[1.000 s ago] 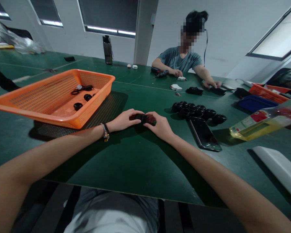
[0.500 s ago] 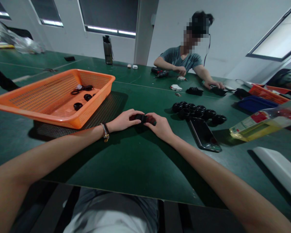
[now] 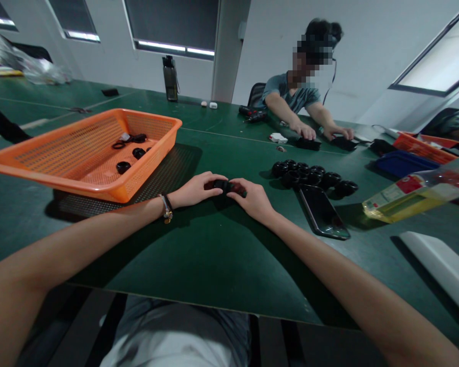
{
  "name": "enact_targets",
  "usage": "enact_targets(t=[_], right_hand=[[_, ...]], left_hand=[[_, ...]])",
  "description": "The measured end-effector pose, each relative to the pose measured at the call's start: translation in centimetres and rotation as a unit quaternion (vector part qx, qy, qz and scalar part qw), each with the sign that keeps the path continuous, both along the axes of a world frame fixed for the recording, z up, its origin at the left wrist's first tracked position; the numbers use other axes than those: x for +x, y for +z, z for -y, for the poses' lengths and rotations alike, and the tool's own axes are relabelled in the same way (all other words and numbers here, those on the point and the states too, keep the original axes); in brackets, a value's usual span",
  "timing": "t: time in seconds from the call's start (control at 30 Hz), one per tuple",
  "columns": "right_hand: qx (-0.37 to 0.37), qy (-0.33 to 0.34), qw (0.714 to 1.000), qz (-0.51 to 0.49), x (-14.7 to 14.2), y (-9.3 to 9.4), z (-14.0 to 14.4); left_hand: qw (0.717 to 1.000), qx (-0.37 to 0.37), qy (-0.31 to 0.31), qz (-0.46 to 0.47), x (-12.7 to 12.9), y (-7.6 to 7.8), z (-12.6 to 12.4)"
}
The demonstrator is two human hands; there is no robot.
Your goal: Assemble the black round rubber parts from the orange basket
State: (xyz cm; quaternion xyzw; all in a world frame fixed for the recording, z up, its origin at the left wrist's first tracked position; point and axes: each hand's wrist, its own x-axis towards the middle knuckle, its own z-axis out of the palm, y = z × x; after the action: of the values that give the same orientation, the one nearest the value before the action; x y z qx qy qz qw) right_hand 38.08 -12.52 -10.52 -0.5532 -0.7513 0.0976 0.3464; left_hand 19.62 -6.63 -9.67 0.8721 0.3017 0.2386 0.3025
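Between my two hands is a small black round part [image 3: 224, 186], held low over the green table [image 3: 214, 250]. My left hand [image 3: 201, 188] grips its left side with thumb and fingers. From the right, my right hand [image 3: 252, 196] pinches the other side. The fingers cover much of the part, so its exact kind cannot be made out. To the right of my right hand stands a cluster of black round cup-like parts [image 3: 313, 176]. Several similar black parts [image 3: 123, 167] lie inside the orange basket [image 3: 126, 191] on the left, along with a coiled black cable [image 3: 132, 139].
Right of my hands lie a phone [image 3: 324, 211], a plastic bottle with yellow liquid [image 3: 409, 196] and a white box [image 3: 439, 265]. Across the table a co-worker [image 3: 294, 97] handles black blocks [image 3: 308, 143]. Near them rest a power drill [image 3: 254, 114] and a water bottle [image 3: 170, 79].
My hands and the black part stay almost still. Across the table, the co-worker's one hand has moved from a small white item onto a black block, and their body has shifted right.
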Motion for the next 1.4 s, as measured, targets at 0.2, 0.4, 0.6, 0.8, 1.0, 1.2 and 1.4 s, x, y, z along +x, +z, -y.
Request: enact_targets(t=[0.2,0.4,0.6,0.8,1.0,1.2,1.4], right_hand=[[0.003,-0.003,1.000,0.009,0.04,-0.19,-0.08],[0.008,0.002,1.000,0.005,0.13,-0.31,-0.12],[-0.012,-0.007,1.000,0.016,0.02,0.06,0.03],[-0.017,-0.011,1.000,0.022,-0.05,0.10,0.05],[0.009,0.003,1.000,0.016,0.06,-0.03,0.04],[0.008,0.016,1.000,-0.008,0.06,0.03,0.22],[-0.007,0.012,1.000,-0.017,0.00,0.07,0.16]], left_hand=[[1.000,-0.001,0.000,0.003,-0.04,-0.09,-0.01],[1.000,-0.004,0.003,0.001,-0.03,-0.02,0.03],[1.000,-0.003,0.000,0.001,-0.01,0.04,0.09],[1.000,-0.005,0.001,-0.001,-0.05,-0.09,-0.03],[1.000,0.003,0.000,-0.004,-0.11,-0.21,-0.17],[1.000,0.007,-0.002,-0.006,-0.10,-0.18,-0.06],[1.000,0.007,-0.002,-0.002,0.02,-0.24,-0.04]])
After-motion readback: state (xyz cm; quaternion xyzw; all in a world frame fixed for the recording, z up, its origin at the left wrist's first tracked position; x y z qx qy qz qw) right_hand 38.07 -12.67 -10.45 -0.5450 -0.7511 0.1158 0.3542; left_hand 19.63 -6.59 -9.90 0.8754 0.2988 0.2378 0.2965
